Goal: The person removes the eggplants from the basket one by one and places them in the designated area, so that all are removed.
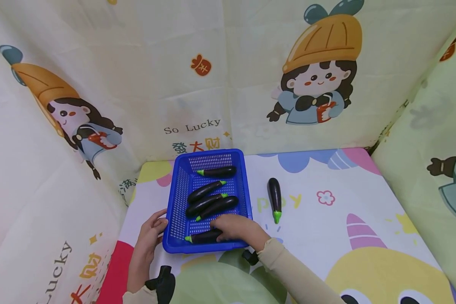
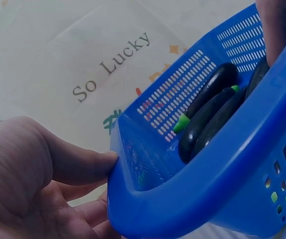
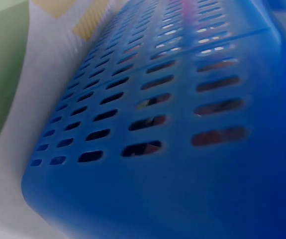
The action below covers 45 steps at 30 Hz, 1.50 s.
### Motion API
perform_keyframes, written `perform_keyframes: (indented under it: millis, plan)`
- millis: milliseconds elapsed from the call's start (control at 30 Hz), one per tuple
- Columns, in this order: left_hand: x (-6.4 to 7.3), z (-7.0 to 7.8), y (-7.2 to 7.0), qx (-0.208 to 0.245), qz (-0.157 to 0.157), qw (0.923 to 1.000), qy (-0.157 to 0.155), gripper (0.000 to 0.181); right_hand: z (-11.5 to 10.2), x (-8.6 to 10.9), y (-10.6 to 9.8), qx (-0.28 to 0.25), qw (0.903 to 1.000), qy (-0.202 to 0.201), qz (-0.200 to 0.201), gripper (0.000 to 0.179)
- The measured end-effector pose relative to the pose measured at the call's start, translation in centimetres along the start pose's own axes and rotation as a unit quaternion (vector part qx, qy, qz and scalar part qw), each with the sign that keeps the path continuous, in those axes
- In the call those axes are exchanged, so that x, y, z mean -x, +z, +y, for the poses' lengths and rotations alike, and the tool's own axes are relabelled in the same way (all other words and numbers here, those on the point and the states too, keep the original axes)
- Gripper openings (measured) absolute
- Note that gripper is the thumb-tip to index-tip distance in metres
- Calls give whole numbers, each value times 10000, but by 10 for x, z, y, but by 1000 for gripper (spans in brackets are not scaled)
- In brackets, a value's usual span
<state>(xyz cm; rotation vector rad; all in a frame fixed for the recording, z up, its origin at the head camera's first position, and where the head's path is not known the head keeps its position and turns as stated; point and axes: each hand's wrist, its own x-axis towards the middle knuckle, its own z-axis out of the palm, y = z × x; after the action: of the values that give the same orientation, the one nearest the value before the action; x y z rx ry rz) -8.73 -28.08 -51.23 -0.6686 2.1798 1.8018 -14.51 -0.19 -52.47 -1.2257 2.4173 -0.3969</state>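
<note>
Inside a blue plastic basket lie several dark purple eggplants with green stem ends. My right hand reaches over the basket's near right side and grips the eggplant closest to me, which lies near the bottom wall. Its fingertips are partly hidden in the head view; the right wrist view shows mostly slotted basket wall. At the left rim my left hand holds the basket, thumb against the rim and the other fingers partly behind it. A lone eggplant lies on the table right of the basket.
The table wears a printed cartoon cover. Cream cloth with cartoon figures hangs behind and on both sides, close to the table edges. Black camera mounts sit at the wrists.
</note>
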Motion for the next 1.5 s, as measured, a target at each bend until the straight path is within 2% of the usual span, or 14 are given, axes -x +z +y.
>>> perform_keyframes:
  millis: [333,633,867,1133,1267,1500]
  plan:
    - [2,0,1,25,18,10000,2,47,3,5,-11,-727,9971,85,-226,22]
    - [0,0,1,17,17,10000,-38,47,6,15,-24,-1397,9898,108,-239,35]
    - [-1,-3,0,157,-56,9999,-12,47,12,23,-32,-2011,9795,71,-92,39]
    - [1,-3,-1,126,-24,9999,-19,47,20,31,-39,-2416,9702,-45,176,40]
    - [0,-3,-2,131,-35,9999,-37,47,24,37,-42,-2879,9571,-12,332,40]
    - [1,-1,0,178,-36,9998,45,47,34,45,-38,-3998,9130,183,794,42]
